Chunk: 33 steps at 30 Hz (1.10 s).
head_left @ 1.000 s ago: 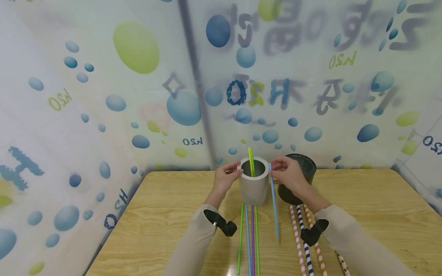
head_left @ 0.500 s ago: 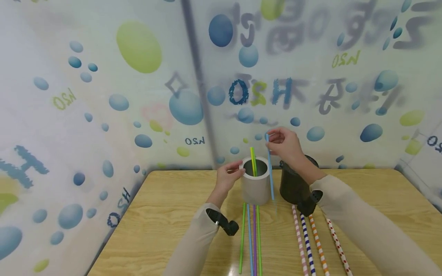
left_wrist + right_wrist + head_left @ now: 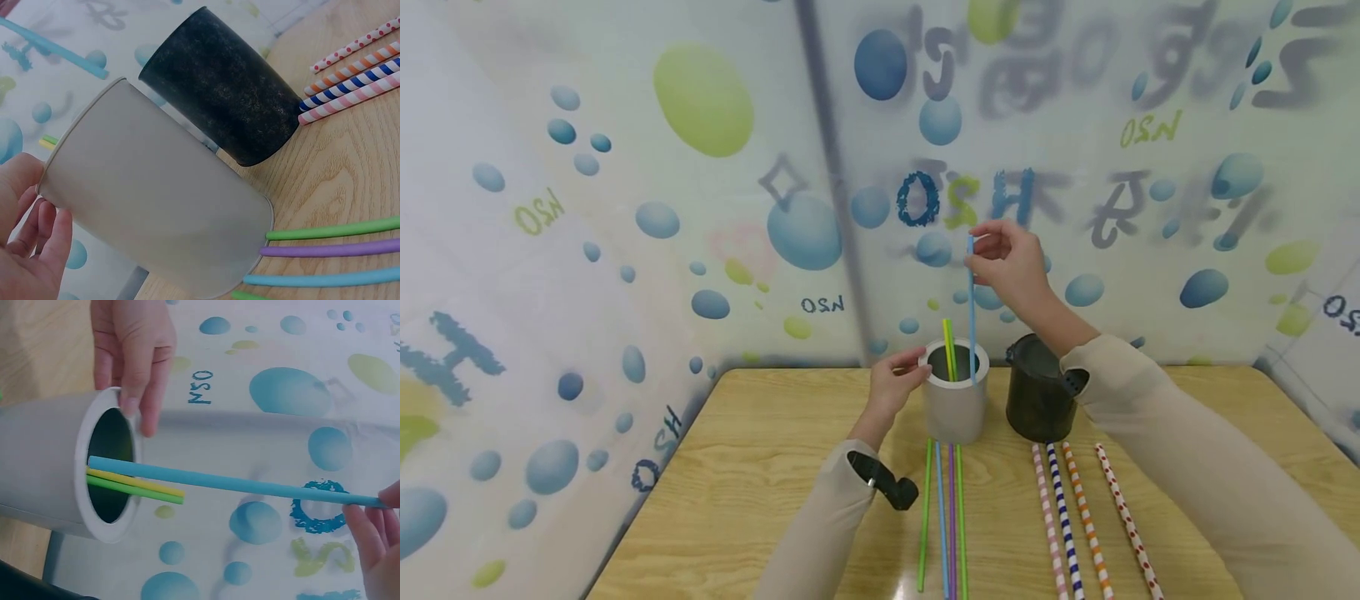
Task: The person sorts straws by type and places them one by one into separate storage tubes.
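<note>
My right hand [image 3: 1009, 262] pinches a light blue straw [image 3: 972, 308] near its top end. The straw hangs upright over the mouth of a white cylindrical container [image 3: 953, 412]; in the left wrist view its lower end [image 3: 100, 72] stays just above the rim. A yellow straw [image 3: 137, 481] and a green straw [image 3: 134, 490] stand inside the container, tops poking out. At the left side of the rim, my left hand [image 3: 895, 387] holds the container with thumb and fingers. Green, blue and purple straws [image 3: 951, 517] lie on the table in front of it.
A black container [image 3: 1039, 400] stands just right of the white one. Paper straws with pink, blue and orange stripes [image 3: 1086, 521], plus a red-dotted one [image 3: 1127, 521], lie before it. A printed wall covering [image 3: 880, 250] rises behind the wooden table [image 3: 760, 417].
My right hand has risen and moved slightly left, lifting the blue straw from beside the white container to above its mouth. My left hand has stayed at the rim.
</note>
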{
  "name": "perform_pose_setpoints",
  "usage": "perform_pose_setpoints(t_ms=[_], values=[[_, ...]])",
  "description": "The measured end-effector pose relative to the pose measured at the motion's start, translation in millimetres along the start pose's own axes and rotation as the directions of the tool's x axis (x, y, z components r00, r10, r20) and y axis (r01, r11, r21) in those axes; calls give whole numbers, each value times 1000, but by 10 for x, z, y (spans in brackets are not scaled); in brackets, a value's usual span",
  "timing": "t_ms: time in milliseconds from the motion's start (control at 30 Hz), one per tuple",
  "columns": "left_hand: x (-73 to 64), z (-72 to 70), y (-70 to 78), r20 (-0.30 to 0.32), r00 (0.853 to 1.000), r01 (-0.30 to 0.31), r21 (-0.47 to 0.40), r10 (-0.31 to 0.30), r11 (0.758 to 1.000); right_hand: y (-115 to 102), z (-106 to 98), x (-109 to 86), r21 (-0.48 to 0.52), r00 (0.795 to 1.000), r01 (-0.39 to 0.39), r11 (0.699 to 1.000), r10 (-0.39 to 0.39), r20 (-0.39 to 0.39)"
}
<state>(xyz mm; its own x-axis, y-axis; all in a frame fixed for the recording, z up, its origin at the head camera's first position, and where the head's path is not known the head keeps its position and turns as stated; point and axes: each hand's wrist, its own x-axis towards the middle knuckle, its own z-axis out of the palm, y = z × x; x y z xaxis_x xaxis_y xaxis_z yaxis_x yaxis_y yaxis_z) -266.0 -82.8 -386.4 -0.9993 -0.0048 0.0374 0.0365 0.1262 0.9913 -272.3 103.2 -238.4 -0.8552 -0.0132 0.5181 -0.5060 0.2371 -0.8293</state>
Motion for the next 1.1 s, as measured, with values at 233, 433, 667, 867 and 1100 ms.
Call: perform_pose_setpoints(t_ms=[233, 433, 667, 867, 1100], values=[[5, 6, 1, 0, 1000, -6, 1, 6, 1000, -37, 44, 104, -4, 999, -3, 1000, 3, -38], [-5, 8, 11, 14, 1000, 1, -12, -1, 1000, 112, 74, 74, -39, 997, -70, 997, 69, -31], [-144, -23, 210, 41, 999, 16, -30, -15, 999, 339, 104, -9, -61, 992, -129, 990, 129, -1], [-123, -29, 171, 36, 999, 3, -25, -2, 1000, 539, 140, -99, -75, 978, -203, 976, 206, 38], [-21, -2, 31, 16, 1000, 0, -17, 0, 1000, 762, 188, -205, -28, 943, -325, 945, 327, 60]])
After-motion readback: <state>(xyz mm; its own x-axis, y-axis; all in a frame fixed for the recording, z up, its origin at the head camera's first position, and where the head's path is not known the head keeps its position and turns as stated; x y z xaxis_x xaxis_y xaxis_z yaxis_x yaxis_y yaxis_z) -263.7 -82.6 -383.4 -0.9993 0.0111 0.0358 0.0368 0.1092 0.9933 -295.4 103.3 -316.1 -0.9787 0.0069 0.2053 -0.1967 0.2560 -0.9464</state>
